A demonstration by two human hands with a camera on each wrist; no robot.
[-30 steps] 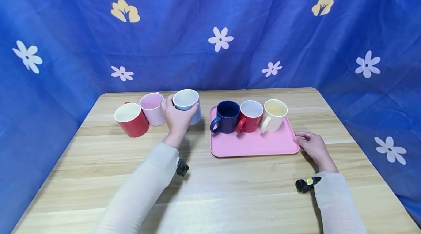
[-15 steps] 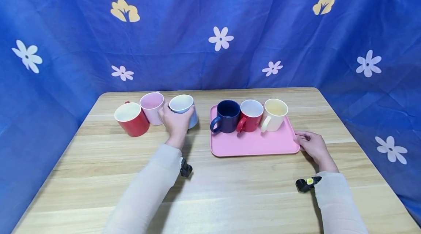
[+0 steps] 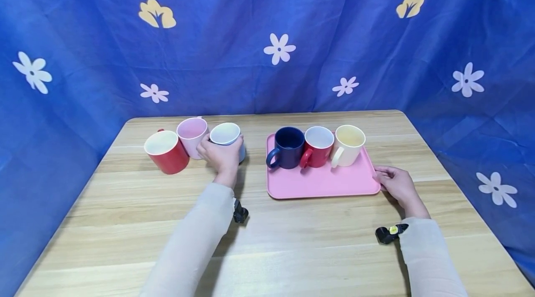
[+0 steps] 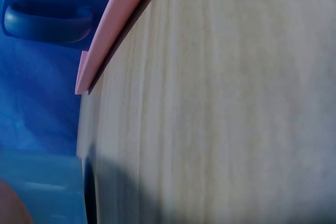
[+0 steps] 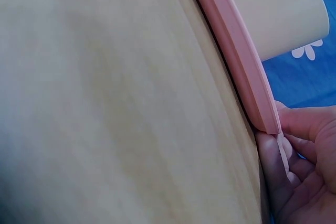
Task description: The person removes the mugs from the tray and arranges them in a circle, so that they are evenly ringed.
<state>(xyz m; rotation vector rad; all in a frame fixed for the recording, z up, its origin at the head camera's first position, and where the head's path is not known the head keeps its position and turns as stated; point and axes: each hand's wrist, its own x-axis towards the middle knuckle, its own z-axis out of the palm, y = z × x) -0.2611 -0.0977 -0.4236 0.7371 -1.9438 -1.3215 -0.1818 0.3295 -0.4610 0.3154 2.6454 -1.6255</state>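
Observation:
My left hand (image 3: 221, 155) grips a light blue mug (image 3: 225, 133) from the near side, fingers and thumb round its body. In the left wrist view, part of that mug's wall (image 4: 50, 184) shows beside a fingertip, close to the wooden tabletop. A pink mug (image 3: 192, 141) stands just left of this hand. My right hand (image 3: 399, 189) pinches the right edge of a pink tray (image 3: 322, 185), thumb above and fingers below. Along the tray's back stand a navy mug (image 3: 288, 151), a red mug with white inside (image 3: 318, 148) and a cream mug (image 3: 349, 148), handles toward me.
A larger red mug (image 3: 167, 155) stands at the left, beside the pink mug. The wooden table (image 3: 292, 246) stretches forward to a blue curtain (image 3: 234, 55) with flower prints, which also hangs along both sides.
My left hand has carried the light blue mug left and slightly toward me, down close to the table beside the pink mug. The right hand and tray have stayed in place.

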